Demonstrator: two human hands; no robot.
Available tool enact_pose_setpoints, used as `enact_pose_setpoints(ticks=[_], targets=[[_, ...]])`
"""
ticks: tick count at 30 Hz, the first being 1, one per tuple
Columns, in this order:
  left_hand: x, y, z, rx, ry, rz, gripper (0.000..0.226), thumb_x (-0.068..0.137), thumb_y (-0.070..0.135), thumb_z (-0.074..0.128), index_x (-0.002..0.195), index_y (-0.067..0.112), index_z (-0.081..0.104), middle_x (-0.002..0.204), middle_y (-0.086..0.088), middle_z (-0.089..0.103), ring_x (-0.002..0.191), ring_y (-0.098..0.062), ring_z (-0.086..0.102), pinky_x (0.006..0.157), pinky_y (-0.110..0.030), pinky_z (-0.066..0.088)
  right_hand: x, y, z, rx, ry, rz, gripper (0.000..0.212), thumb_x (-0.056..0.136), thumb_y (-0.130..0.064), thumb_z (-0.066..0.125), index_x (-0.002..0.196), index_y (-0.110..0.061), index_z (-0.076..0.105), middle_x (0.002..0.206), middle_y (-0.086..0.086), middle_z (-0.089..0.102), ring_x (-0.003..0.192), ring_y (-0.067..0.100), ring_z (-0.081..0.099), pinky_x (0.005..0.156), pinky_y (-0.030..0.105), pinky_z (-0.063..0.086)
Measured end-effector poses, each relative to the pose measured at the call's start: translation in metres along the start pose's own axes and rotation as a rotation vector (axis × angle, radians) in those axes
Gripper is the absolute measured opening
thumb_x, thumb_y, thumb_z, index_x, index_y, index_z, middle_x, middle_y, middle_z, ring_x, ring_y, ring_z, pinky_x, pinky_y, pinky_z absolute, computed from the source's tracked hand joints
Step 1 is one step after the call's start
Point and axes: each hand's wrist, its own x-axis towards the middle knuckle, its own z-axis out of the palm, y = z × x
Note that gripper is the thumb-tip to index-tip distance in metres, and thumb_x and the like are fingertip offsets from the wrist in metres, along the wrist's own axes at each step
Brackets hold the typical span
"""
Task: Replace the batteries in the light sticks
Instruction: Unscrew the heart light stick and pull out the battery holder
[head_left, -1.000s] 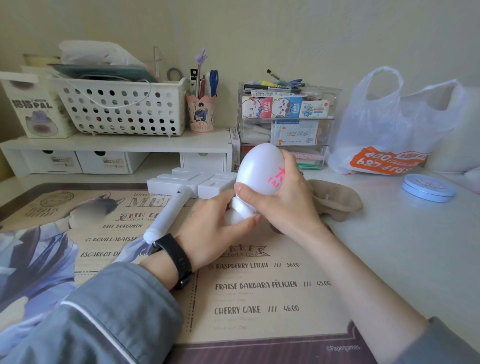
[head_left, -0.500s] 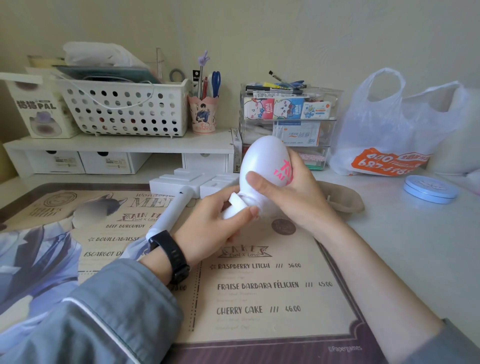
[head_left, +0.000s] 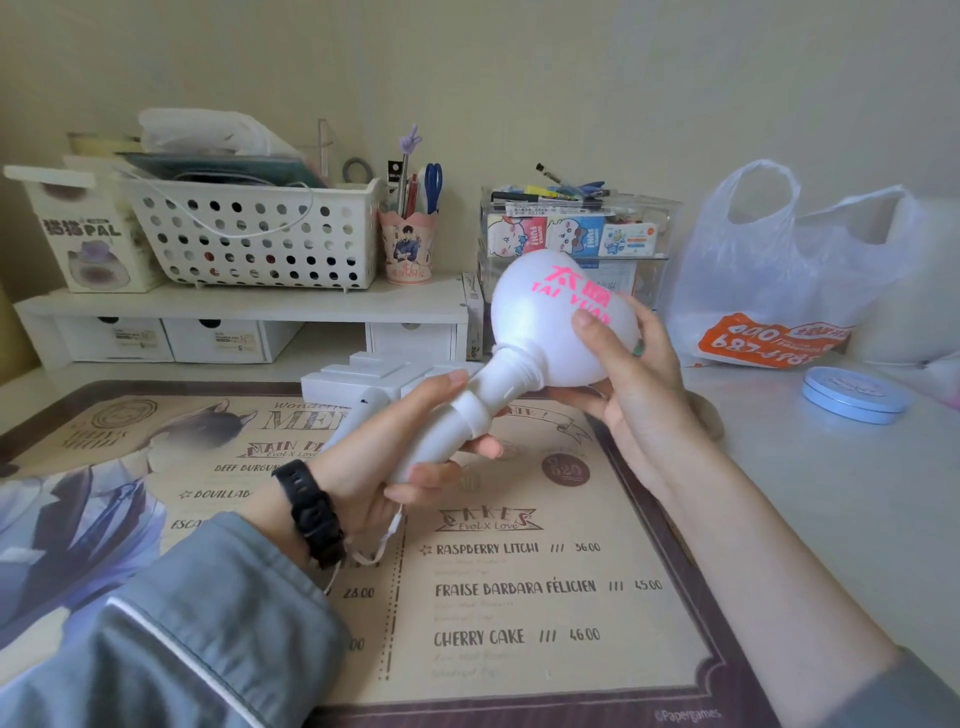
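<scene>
I hold a white light stick above the desk mat, tilted with its egg-shaped bulb up and to the right. The bulb carries pink lettering. My left hand grips the white handle below a raised ring, and a thin wrist strap hangs from the handle's end. My right hand cups the bulb from the right, thumb on the lettering. A second white light stick with a blocky head lies on the mat behind my left hand, mostly hidden.
A printed menu desk mat covers the desk. Behind stand a white shelf with a perforated basket, a pen cup and clear drawers. At right are a plastic bag and a round blue tin.
The light stick has been lifted and tilted, so its handle now shows. My left hand slid down onto the handle, and my right hand turned the bulb's lettering toward me.
</scene>
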Motion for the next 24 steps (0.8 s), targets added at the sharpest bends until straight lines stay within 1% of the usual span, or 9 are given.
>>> enact_pose_setpoints(ticks=[2,4,7,11,13,16,18,21,24], targets=[[-0.001,0.000,-0.002,-0.008,-0.033,-0.021,0.045,0.083,0.047,0.052,0.112,0.012,0.052,0.076,-0.006,0.061,0.030,-0.002,0.027,0.033,-0.011,0.009,-0.001,0.001,0.001,-0.068,0.066,-0.063,0.070,0.071,-0.035,0.081,0.131,-0.024,0.047,0.125,0.004,0.058,0.102,0.021,0.067,0.071,0.049,0.059],[-0.001,0.000,-0.005,-0.031,-0.080,-0.031,0.047,0.083,0.048,0.056,0.114,0.013,0.053,0.077,-0.005,0.059,0.030,-0.002,0.028,0.032,-0.009,0.012,0.000,0.003,0.003,-0.055,0.078,-0.080,0.065,0.072,-0.033,0.080,0.128,-0.022,0.049,0.121,0.006,0.061,0.100,0.022,0.068,0.071,0.051,0.059],[-0.001,0.002,-0.009,-0.024,-0.107,-0.045,0.045,0.081,0.048,0.056,0.112,0.014,0.058,0.077,-0.004,0.057,0.031,-0.001,0.027,0.031,-0.008,0.012,0.001,0.001,0.002,-0.066,0.079,-0.090,0.071,0.064,-0.040,0.081,0.125,-0.019,0.052,0.117,0.005,0.064,0.100,0.022,0.068,0.075,0.053,0.058],[-0.001,0.003,-0.010,-0.086,-0.116,-0.115,0.043,0.085,0.047,0.051,0.107,0.011,0.059,0.072,-0.001,0.054,0.029,0.001,0.026,0.031,-0.010,0.007,0.003,-0.001,-0.002,-0.067,0.075,-0.092,0.073,0.064,-0.035,0.086,0.125,-0.016,0.052,0.118,0.007,0.063,0.100,0.022,0.069,0.080,0.052,0.057],[0.000,0.004,-0.011,-0.126,-0.134,-0.151,0.044,0.082,0.047,0.058,0.105,0.010,0.062,0.070,-0.001,0.053,0.029,0.001,0.026,0.030,-0.010,0.006,0.004,-0.002,-0.004,-0.068,0.068,-0.102,0.071,0.064,-0.034,0.086,0.124,-0.017,0.052,0.118,0.008,0.064,0.101,0.023,0.069,0.080,0.050,0.057],[0.000,0.007,-0.012,-0.159,-0.157,-0.182,0.046,0.072,0.043,0.067,0.102,0.008,0.065,0.068,0.000,0.052,0.027,0.002,0.027,0.029,-0.009,0.006,0.007,-0.003,-0.008,-0.095,0.062,-0.104,0.069,0.063,-0.037,0.082,0.122,-0.019,0.052,0.119,0.009,0.064,0.101,0.025,0.069,0.076,0.044,0.059],[0.001,0.007,-0.012,-0.189,-0.185,-0.204,0.048,0.066,0.042,0.073,0.099,0.008,0.069,0.067,-0.001,0.051,0.027,0.002,0.028,0.029,-0.007,0.008,0.008,-0.003,-0.010,-0.118,0.068,-0.116,0.068,0.062,-0.039,0.082,0.120,-0.021,0.053,0.119,0.009,0.064,0.101,0.027,0.068,0.076,0.044,0.058],[0.001,0.007,-0.015,-0.238,-0.273,-0.239,0.053,0.057,0.038,0.086,0.097,0.007,0.071,0.068,-0.001,0.050,0.026,0.001,0.031,0.026,-0.008,0.011,0.010,-0.004,-0.012,-0.105,0.073,-0.136,0.069,0.059,-0.041,0.082,0.118,-0.021,0.054,0.119,0.010,0.064,0.102,0.028,0.068,0.081,0.047,0.057],[0.003,0.007,-0.018,-0.296,-0.382,-0.262,0.051,0.059,0.037,0.085,0.097,0.006,0.070,0.066,-0.001,0.049,0.026,0.001,0.035,0.025,-0.009,0.011,0.011,-0.002,-0.011,-0.089,0.051,-0.148,0.074,0.057,-0.042,0.083,0.121,-0.019,0.053,0.121,0.011,0.063,0.102,0.027,0.068,0.079,0.045,0.058]])
